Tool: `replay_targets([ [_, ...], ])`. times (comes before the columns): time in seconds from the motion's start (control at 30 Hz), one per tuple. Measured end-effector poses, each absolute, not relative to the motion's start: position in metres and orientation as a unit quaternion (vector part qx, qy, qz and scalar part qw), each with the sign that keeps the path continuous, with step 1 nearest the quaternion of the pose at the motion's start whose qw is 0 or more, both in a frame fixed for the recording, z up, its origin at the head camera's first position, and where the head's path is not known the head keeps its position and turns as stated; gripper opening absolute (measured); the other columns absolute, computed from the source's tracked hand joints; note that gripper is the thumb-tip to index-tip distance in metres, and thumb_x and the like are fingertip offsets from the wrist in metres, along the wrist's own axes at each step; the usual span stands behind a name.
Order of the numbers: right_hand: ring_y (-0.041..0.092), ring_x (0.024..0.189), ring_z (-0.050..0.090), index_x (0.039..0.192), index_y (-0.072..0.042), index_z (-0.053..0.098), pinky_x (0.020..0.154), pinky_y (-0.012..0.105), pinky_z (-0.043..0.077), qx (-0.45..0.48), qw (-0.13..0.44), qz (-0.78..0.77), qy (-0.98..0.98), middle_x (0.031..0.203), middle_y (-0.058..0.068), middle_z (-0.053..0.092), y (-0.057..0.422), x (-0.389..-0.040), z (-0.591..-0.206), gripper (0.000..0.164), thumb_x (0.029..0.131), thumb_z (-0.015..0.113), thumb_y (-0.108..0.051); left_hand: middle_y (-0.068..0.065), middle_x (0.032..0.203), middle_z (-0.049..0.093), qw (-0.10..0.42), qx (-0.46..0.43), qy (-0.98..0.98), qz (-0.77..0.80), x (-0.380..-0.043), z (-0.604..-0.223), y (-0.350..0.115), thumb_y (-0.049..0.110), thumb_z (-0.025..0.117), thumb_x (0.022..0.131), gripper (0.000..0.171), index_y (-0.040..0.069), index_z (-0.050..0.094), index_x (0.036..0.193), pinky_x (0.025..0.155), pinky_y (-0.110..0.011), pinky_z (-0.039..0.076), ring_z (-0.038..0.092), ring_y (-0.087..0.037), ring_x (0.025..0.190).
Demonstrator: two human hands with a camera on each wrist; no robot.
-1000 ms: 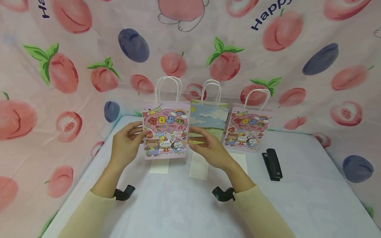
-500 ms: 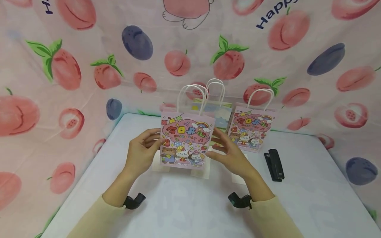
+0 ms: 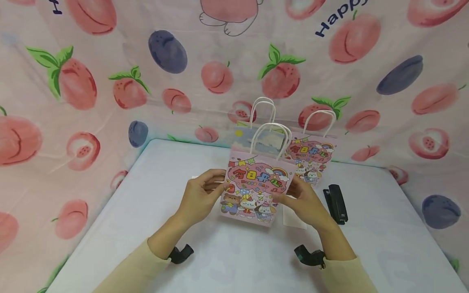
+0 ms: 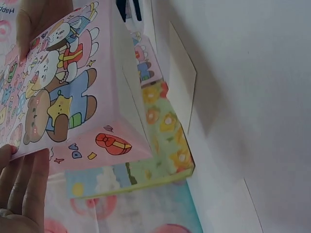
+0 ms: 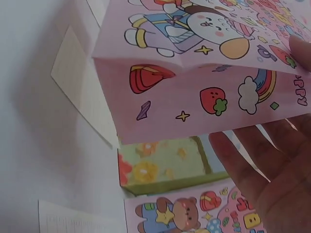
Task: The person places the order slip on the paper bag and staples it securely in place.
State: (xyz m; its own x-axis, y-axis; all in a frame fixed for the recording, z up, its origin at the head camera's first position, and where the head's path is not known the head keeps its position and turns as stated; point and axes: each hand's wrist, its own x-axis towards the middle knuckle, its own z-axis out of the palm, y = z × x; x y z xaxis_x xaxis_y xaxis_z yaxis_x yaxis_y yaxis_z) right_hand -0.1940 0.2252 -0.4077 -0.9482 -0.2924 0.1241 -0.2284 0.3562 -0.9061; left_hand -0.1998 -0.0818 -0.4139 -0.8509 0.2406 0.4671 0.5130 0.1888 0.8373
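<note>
Holding pink bag (image 3: 258,185), inside hidden

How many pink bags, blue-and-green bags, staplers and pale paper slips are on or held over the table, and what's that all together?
Pink bags: 2
Blue-and-green bags: 1
Staplers: 1
Pale paper slips: 3
Total: 7
</note>
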Motion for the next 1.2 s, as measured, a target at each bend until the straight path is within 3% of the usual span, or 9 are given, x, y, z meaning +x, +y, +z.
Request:
replay_targets([
  [0.23, 0.017, 0.110, 0.069, 0.145, -0.009, 0.054, 0.093, 0.029, 0.057, -0.163, 0.014, -0.540, 0.826, 0.127, 0.010, 0.070, 0.245, -0.181, -0.412, 0.051, 0.097, 0.073, -0.014, -0.002, 0.112, 0.078, 0.114, -0.257, -0.766, -0.577, -0.204, -0.423, -0.066, 0.018, 0.079, 0.093, 0.033, 0.016, 0.069, 0.124, 0.086, -0.032, 0.062, 0.074, -0.016, 0.105],
  [0.37, 0.014, 0.108, 0.070, 0.141, -0.007, 0.058, 0.092, 0.028, 0.057, -0.147, 0.009, -0.535, 0.832, 0.121, 0.005, 0.072, 0.253, -0.175, -0.413, 0.046, 0.097, 0.073, -0.014, -0.003, 0.124, 0.068, 0.115, -0.257, -0.772, -0.569, -0.208, -0.428, -0.060, 0.021, 0.084, 0.089, 0.048, 0.016, 0.060, 0.130, 0.098, -0.040, 0.057, 0.065, -0.019, 0.118],
  [0.5, 0.015, 0.107, 0.070, 0.138, -0.006, 0.060, 0.091, 0.027, 0.058, -0.155, 0.014, -0.535, 0.830, 0.121, 0.005, 0.071, 0.254, -0.172, -0.415, 0.044, 0.097, 0.073, -0.013, -0.001, 0.145, 0.056, 0.058, -0.266, -0.777, -0.567, -0.210, -0.431, -0.058, 0.023, 0.082, 0.091, 0.063, 0.020, 0.050, 0.144, 0.114, -0.049, 0.046, 0.052, -0.022, 0.138],
  [0.6, 0.016, 0.107, 0.070, 0.138, -0.007, 0.060, 0.091, 0.029, 0.058, -0.167, 0.021, -0.527, 0.833, 0.123, 0.007, 0.071, 0.254, -0.170, -0.416, 0.045, 0.096, 0.075, -0.013, 0.002, 0.151, 0.055, -0.007, -0.273, -0.783, -0.558, -0.209, -0.433, -0.060, 0.027, 0.078, 0.094, 0.063, 0.023, 0.048, 0.150, 0.119, -0.054, 0.040, 0.049, -0.025, 0.145],
  [0.83, 0.017, 0.106, 0.071, 0.138, -0.011, 0.061, 0.091, 0.032, 0.057, -0.186, 0.031, -0.502, 0.844, 0.124, 0.007, 0.072, 0.259, -0.169, -0.413, 0.049, 0.093, 0.078, -0.013, 0.002, 0.128, 0.072, -0.078, -0.289, -0.775, -0.556, -0.209, -0.436, -0.065, 0.030, 0.076, 0.096, 0.046, 0.020, 0.062, 0.138, 0.107, -0.043, 0.054, 0.069, -0.021, 0.122],
  [0.97, 0.016, 0.105, 0.071, 0.141, -0.010, 0.058, 0.091, 0.031, 0.057, -0.203, 0.037, -0.491, 0.846, 0.125, 0.005, 0.072, 0.261, -0.171, -0.410, 0.053, 0.092, 0.079, -0.013, 0.003, 0.121, 0.076, -0.088, -0.294, -0.767, -0.563, -0.214, -0.434, -0.065, 0.028, 0.077, 0.095, 0.038, 0.019, 0.068, 0.131, 0.100, -0.036, 0.057, 0.072, -0.017, 0.113],
  [1.2, 0.015, 0.104, 0.071, 0.140, -0.011, 0.058, 0.090, 0.029, 0.057, -0.214, 0.030, -0.474, 0.854, 0.123, 0.004, 0.073, 0.265, -0.177, -0.398, 0.051, 0.094, 0.077, -0.013, 0.003, 0.116, 0.077, -0.069, -0.309, -0.771, -0.552, -0.224, -0.423, -0.062, 0.026, 0.077, 0.095, 0.030, 0.019, 0.072, 0.124, 0.098, -0.039, 0.058, 0.073, -0.015, 0.110],
])
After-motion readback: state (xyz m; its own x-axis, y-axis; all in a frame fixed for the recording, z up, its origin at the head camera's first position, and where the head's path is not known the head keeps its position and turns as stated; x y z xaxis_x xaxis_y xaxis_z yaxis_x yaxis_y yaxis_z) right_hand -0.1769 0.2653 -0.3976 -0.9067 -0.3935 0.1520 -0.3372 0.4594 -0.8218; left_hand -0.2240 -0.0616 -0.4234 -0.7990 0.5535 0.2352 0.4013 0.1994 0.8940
